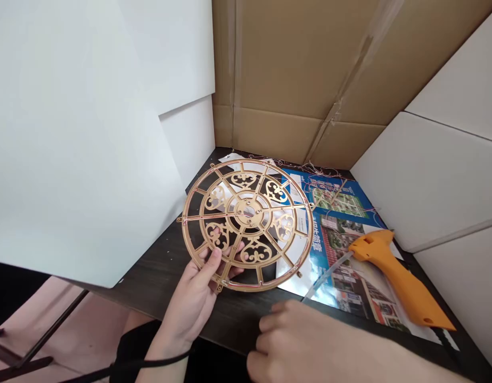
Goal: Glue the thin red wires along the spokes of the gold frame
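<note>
Gold filigree wheel frame [248,226]; round, spoked

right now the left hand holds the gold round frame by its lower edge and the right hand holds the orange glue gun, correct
No: the head view shows the orange glue gun lying on the printed sheet, apart from the right hand. The left hand holds the gold round frame by its lower edge.
</note>
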{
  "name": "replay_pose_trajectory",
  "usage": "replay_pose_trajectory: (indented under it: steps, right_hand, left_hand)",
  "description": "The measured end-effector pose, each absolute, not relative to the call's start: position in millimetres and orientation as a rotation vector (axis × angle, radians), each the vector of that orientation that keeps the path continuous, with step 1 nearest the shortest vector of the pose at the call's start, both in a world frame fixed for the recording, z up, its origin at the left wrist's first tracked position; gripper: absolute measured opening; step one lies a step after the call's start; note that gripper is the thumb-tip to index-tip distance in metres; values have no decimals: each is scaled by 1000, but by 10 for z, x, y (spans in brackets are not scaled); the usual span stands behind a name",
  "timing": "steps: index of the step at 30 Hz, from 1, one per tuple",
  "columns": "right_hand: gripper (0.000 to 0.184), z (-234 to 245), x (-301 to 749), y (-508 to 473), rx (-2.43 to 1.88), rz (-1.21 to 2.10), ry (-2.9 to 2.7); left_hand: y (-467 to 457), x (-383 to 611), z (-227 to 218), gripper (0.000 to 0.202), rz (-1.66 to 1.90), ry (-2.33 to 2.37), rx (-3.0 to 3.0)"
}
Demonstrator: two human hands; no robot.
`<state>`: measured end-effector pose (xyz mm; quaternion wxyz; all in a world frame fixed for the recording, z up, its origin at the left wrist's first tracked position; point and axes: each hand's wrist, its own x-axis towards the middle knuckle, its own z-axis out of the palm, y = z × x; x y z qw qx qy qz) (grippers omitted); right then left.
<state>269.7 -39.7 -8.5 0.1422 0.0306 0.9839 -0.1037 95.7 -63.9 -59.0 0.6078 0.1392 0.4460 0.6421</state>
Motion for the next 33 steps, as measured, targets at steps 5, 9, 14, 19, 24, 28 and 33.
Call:
replay_pose_trajectory:
  steps: [5, 9, 14, 19, 24, 28, 33]
  right_hand:
    - [32, 18, 3148, -267, 755, -447, 2913]
    - [55, -136, 3505, -66, 1450, -545, 2986]
    - [56, -305, 3614, 104, 1747, -760, 2935]
    - [46, -288, 3469, 44, 1857, -1050, 2868]
    - [48, -363, 3367, 23, 1850, -1623, 2738]
    - [60, -498, 3303, 47, 1912, -2134, 2434]
    - [60, -564, 3290, 53, 2019, -2505, 2157]
  left_hand:
    - [-641, 961, -579, 38, 1499, 1019, 278]
    - [-659, 951, -545, 30, 1481, 1030, 251]
    - [-659, 916, -486, 25, 1427, 1070, 266]
    - [-652, 896, -466, 30, 1394, 1058, 290]
    - [-636, 879, -491, 31, 1376, 1038, 320]
    - [-603, 878, -500, 30, 1333, 1014, 363]
    - [-579, 893, -520, 37, 1271, 997, 453]
